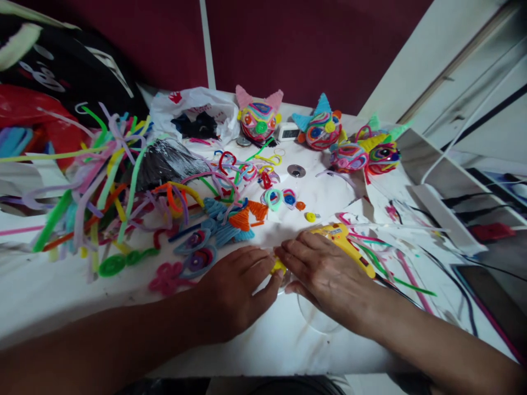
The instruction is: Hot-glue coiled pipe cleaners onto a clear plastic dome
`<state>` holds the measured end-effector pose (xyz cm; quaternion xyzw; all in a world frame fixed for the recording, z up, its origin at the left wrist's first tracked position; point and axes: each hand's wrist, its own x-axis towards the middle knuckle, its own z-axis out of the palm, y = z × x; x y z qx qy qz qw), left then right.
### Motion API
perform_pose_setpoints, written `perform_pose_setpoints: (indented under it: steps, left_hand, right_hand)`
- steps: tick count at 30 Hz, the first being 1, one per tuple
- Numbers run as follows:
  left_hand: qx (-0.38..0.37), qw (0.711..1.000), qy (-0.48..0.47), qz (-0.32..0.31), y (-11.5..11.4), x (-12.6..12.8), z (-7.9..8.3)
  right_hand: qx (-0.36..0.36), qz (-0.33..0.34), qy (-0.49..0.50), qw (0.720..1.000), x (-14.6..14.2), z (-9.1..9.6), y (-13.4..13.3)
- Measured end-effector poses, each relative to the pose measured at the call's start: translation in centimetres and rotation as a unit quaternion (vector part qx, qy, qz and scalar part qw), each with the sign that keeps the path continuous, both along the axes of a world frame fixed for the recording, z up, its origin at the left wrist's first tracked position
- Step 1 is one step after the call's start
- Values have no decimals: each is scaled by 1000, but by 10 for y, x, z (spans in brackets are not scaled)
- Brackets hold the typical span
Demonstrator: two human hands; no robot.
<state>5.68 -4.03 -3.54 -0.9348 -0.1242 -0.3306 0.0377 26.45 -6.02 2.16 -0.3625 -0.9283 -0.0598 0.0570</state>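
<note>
My left hand (pixel 233 288) and my right hand (pixel 327 271) meet near the table's front, fingers closed on a small yellow pipe cleaner piece (pixel 279 266). Most of that piece is hidden by the fingers. Just below it shows a bit of clear plastic, and a clear round piece (pixel 319 318) is partly visible under my right hand. Right behind my right hand lies a yellow glue gun (pixel 346 244). Blue and purple coiled eye shapes (pixel 200 260) and a pink flower shape (pixel 167 278) rest beside my left forearm.
Colourful pipe cleaners (pixel 111 181) heap up at the left. Decorated balls with ears, one with pink ears (pixel 260 120), stand at the back near a white plastic bag (pixel 195 112). Blue and orange striped pieces (pixel 234 219) lie mid-table. Cables and a phone (pixel 489 307) are at the right.
</note>
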Motion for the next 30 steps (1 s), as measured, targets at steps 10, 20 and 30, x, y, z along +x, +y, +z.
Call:
perform_pose_setpoints:
  steps: [10,20,30]
  left_hand:
    - [-15,1000,-10,10,-3,-1,1]
    - [-16,1000,-2,19,-3,-1,6]
    - [-28,999,9,39,-6,0,7]
  right_hand:
    - [16,-260,75,963,92,-18,-25]
    - [-191,-360,124,905,111,-24,-10]
    - [-287,-392,320,813,104,-11,-17]
